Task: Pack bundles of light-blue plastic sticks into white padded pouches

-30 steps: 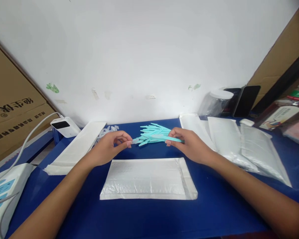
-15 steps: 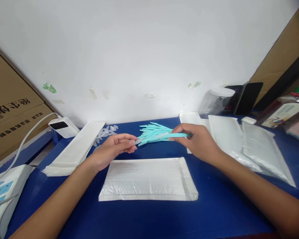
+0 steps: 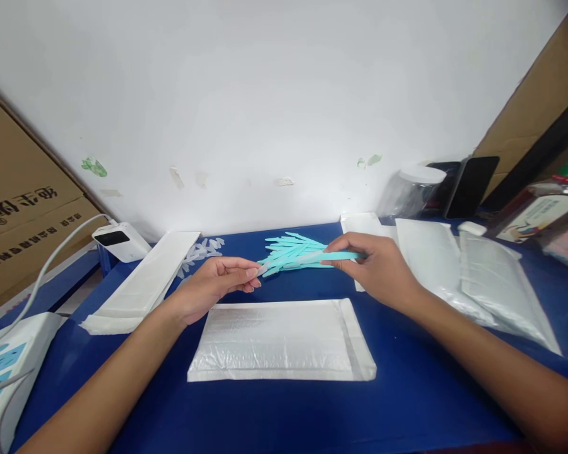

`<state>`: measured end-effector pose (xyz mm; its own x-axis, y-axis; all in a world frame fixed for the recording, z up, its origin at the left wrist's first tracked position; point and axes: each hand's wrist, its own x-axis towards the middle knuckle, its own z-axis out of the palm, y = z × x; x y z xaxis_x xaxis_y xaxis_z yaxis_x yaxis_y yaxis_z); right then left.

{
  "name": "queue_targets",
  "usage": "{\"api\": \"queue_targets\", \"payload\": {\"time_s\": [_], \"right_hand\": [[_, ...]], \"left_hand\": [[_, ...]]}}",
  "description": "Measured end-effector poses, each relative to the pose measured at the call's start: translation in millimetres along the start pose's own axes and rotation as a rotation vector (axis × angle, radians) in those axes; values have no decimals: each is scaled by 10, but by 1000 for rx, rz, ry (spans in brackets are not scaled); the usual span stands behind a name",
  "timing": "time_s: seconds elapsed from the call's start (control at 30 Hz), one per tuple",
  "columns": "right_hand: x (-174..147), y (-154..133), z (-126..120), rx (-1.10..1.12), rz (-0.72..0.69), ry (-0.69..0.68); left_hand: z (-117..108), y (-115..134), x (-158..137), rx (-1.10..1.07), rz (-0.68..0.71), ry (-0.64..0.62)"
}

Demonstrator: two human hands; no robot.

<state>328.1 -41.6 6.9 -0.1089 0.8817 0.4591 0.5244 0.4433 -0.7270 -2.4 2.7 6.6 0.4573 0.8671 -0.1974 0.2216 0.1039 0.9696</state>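
Note:
My left hand [image 3: 222,279] is closed, pinching a small translucent plastic piece [image 3: 262,270], like a cap, between thumb and fingertips. In my right hand [image 3: 376,265] a slim turquoise plastic stick [image 3: 338,256] is gripped near its right end, pointing left towards that piece. Its paler left tip lies in front of a pile of similar turquoise sticks [image 3: 288,247], so I cannot tell where the tip ends. Loose translucent pieces [image 3: 201,251] lie scattered behind my left hand. Nearer to me, a white padded bubble mailer [image 3: 274,340] rests flat on the blue tabletop [image 3: 274,416].
White mailers [image 3: 146,277] are stacked at left, beside a white device [image 3: 122,241] with a cable and a power strip [image 3: 9,372]. More padded mailers [image 3: 502,277] lie at right, with a clear jar [image 3: 409,192], a phone [image 3: 472,188] and a bottle [image 3: 539,208] behind.
My left hand has shifted very slightly with the translucent piece. The right hand and the turquoise stick stay almost where they were.

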Motion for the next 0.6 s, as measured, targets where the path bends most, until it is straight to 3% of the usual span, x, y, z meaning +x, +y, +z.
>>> {"api": "queue_targets", "payload": {"time_s": [0.37, 0.5, 0.6], "right_hand": [[-80, 1, 83, 18, -73, -91], [-90, -9, 86, 24, -61, -188], [-114, -52, 106, -103, -54, -308]], "left_hand": [[81, -23, -6, 122, 52, -63], [123, -44, -17, 74, 50, -88], [189, -28, -32, 103, 65, -104]]}}
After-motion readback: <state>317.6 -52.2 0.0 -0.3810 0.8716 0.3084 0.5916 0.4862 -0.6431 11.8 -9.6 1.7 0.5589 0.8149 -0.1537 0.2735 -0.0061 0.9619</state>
